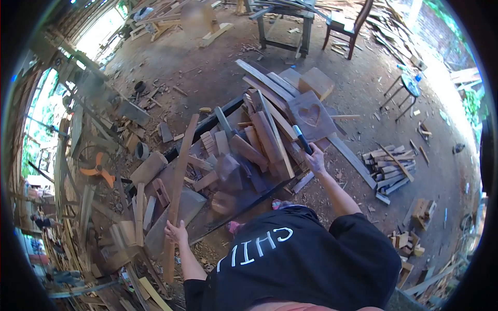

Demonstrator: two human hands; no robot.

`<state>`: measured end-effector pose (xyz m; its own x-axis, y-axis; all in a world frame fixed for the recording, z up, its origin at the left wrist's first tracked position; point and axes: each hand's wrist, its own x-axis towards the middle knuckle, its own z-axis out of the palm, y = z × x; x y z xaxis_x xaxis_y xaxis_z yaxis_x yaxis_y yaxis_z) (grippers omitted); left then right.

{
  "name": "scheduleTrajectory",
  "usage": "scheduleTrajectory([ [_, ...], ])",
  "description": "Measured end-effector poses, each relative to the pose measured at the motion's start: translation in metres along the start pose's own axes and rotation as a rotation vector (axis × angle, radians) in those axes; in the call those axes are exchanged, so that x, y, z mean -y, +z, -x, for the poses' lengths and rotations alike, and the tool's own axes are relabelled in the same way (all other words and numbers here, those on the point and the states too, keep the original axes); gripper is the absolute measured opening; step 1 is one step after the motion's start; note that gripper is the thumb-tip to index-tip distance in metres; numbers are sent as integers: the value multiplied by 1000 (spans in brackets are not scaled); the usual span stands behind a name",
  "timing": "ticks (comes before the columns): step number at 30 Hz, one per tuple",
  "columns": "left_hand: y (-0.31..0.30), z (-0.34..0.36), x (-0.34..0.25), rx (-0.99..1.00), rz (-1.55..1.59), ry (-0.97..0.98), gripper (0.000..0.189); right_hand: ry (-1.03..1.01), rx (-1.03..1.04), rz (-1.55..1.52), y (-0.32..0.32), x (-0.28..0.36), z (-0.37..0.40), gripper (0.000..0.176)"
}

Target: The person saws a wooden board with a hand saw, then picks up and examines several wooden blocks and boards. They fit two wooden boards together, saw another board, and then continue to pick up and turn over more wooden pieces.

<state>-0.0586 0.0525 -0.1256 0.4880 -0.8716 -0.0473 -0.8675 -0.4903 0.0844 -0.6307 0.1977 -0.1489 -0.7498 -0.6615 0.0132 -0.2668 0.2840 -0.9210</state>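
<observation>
My left hand (177, 233) is closed on the lower part of a long, narrow wooden board (181, 171), which slants up and away from me. In my right hand (315, 160) is a short stick-shaped tool (302, 140) with a dark grip and a pale end; its exact kind does not show. Just beyond that tool lies a square wooden panel (327, 123) with a heart-shaped hollow. Between my hands is a heap of wood offcuts (249, 147) on a dark-edged surface. A wooden hand plane (161, 192) sits left of the long board.
Stacked sticks (391, 168) and a round stool (410, 85) stand to the right. A workbench (285, 26) and a chair (350, 28) are at the back. Orange fan blades (97, 170) show at the left, among leaning planks. Wood scraps litter the floor.
</observation>
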Motion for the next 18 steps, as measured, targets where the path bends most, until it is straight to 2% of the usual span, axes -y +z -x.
scheduleTrajectory([
  [1, -1, -3, 1, 9, -13, 17, 71, -19, 16, 1, 1, 2, 4, 25],
  [3, 0, -5, 3, 10, -7, -11, 72, 65, 50, -184, 2, 39, 16, 25],
  [5, 1, -9, 8, -32, -40, 53, 72, -97, 29, -184, 10, 37, 24, 20],
  [6, -4, -10, 7, -30, -55, 75, 71, -58, 56, -261, 12, 39, 33, 18],
  [7, -8, -11, 7, -22, -76, 88, 70, -8, 95, -331, 15, 47, 39, 16],
  [9, -13, -15, 9, -1, -107, 75, 66, -144, 209, -403, 25, 75, 42, 14],
  [10, -19, -16, 9, 25, -45, 89, 65, -143, 288, -364, 26, 93, 43, 16],
  [13, 5, -28, 30, -68, 78, 151, 60, 29, 291, -494, 59, 127, 52, 14],
  [15, 7, -26, 28, -88, 131, 148, 58, -53, 354, -461, 79, 138, 64, 13],
  [18, 13, -20, 19, -160, 200, 195, 56, -48, 433, -352, 104, 133, 83, 15],
])
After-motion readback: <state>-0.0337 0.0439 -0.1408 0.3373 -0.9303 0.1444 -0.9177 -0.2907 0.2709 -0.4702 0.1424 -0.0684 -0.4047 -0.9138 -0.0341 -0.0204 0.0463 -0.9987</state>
